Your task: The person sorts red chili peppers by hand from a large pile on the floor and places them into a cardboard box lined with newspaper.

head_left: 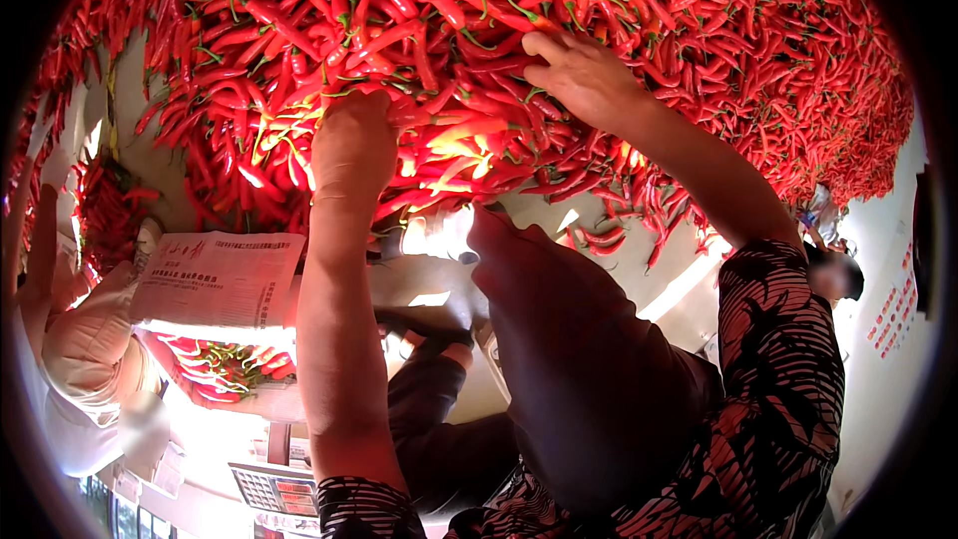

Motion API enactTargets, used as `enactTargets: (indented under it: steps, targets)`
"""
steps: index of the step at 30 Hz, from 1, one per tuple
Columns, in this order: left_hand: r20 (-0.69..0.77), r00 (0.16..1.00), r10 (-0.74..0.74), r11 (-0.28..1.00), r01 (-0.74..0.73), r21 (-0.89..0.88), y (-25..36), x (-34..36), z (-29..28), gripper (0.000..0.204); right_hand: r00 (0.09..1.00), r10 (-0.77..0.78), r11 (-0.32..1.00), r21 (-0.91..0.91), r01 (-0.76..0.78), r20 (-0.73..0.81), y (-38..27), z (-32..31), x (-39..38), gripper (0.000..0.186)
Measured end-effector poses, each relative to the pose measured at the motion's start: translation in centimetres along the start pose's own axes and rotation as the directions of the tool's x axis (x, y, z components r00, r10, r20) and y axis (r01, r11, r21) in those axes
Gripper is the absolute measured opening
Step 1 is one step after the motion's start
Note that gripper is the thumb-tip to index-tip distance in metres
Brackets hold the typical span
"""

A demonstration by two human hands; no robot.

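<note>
A big heap of red chili peppers (419, 0) with green stems spreads in front of me. At the heap's near edge, left of the middle, my left hand (355, 130) is closed with its knuckles up. Its fingertips are hidden among the peppers, so what they grip cannot be made out. Farther out and to the right, my right hand (589, 80) lies low over the heap. Its thumb and forefinger are bent but apart, close to a red chili pepper (534, 16) with a green stem.
A newspaper (220, 279) lies at the left, above a container of more chili peppers (225, 367). Another person in light trousers (95, 349) sits at the far left. My raised knee (569, 309) stands between my arms. A few loose peppers (599, 237) lie on the pale floor (684, 289).
</note>
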State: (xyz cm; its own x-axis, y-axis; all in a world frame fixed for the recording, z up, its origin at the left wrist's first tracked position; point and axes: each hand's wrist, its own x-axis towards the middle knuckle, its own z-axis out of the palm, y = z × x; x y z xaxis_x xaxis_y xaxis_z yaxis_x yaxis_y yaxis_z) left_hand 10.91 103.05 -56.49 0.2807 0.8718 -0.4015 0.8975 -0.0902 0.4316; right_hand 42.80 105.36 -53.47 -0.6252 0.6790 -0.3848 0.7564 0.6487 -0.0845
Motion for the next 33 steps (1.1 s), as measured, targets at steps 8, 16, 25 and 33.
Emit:
enactTargets:
  steps: [8,16,25,33]
  targets:
    - [0.368,0.883,-0.292,0.192,0.431,-0.882,-2.6,-2.8,-2.0,0.028,0.998,-0.061,0.998,0.023,0.06,0.019,0.3,-0.2,0.5,0.019]
    - [0.28,0.943,-0.178,0.118,0.303,-0.946,-1.9,-3.9,0.7,0.044,0.986,0.167,0.984,-0.06,-0.168,-0.013,0.3,-0.1,0.3,0.028]
    - [-0.204,0.975,0.084,0.776,-0.192,-0.601,-1.9,-2.9,1.2,0.036,0.976,0.185,0.846,0.487,-0.218,0.116,5.9,-1.7,0.7,0.053]
    - [-0.192,0.885,0.423,0.893,-0.444,-0.079,-0.8,-0.9,2.6,0.025,0.989,0.147,0.987,-0.06,-0.148,-0.018,1.5,-1.6,2.5,0.037]
